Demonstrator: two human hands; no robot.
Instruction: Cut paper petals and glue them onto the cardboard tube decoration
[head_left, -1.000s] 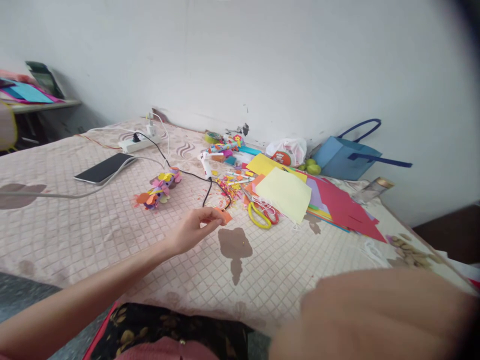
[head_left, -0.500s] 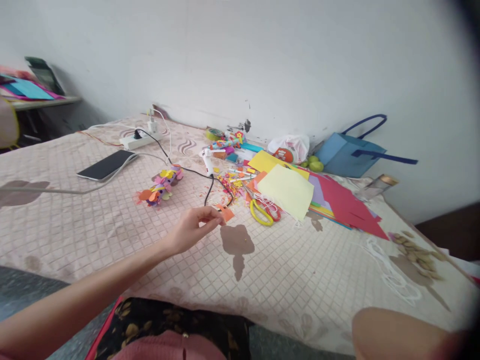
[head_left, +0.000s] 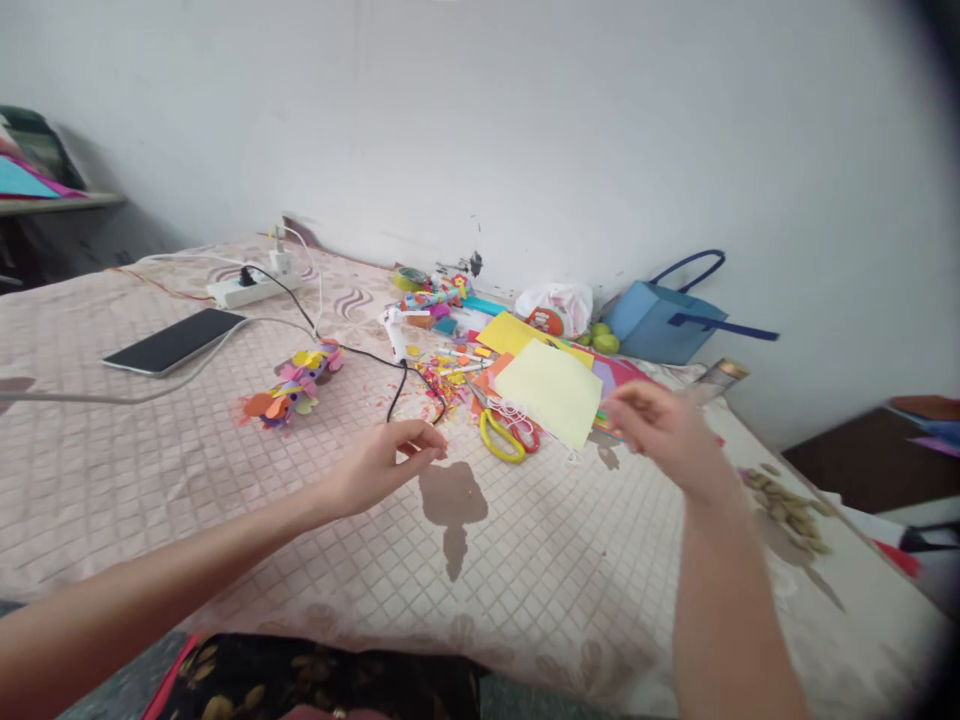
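Observation:
My left hand (head_left: 390, 462) hovers over the tablecloth, left of the brown patch, with thumb and index finger closed together; whatever is between them is too small to make out. On the right, my right hand (head_left: 660, 430) is raised beside the pale yellow sheet (head_left: 551, 390), its fingers curled and slightly blurred, and any held item cannot be made out. Between my hands lie yellow-handled scissors (head_left: 501, 440) and a bundle of white string (head_left: 514, 408). A white glue gun (head_left: 396, 335) stands behind my left hand, and a tube covered in paper flowers (head_left: 296, 385) lies to its left.
A tablet (head_left: 176, 340) and a power strip (head_left: 247, 290) with cables are at the left. Colored paper scraps (head_left: 450, 372), a plastic bag (head_left: 555, 308), green fruit (head_left: 604, 340) and a blue bag (head_left: 664, 320) line the back. Brown pods (head_left: 787, 510) lie at the right edge.
My right hand has come up from the lower right to beside the paper sheets. The orange piece at my left fingertips no longer shows. The view has shifted slightly right.

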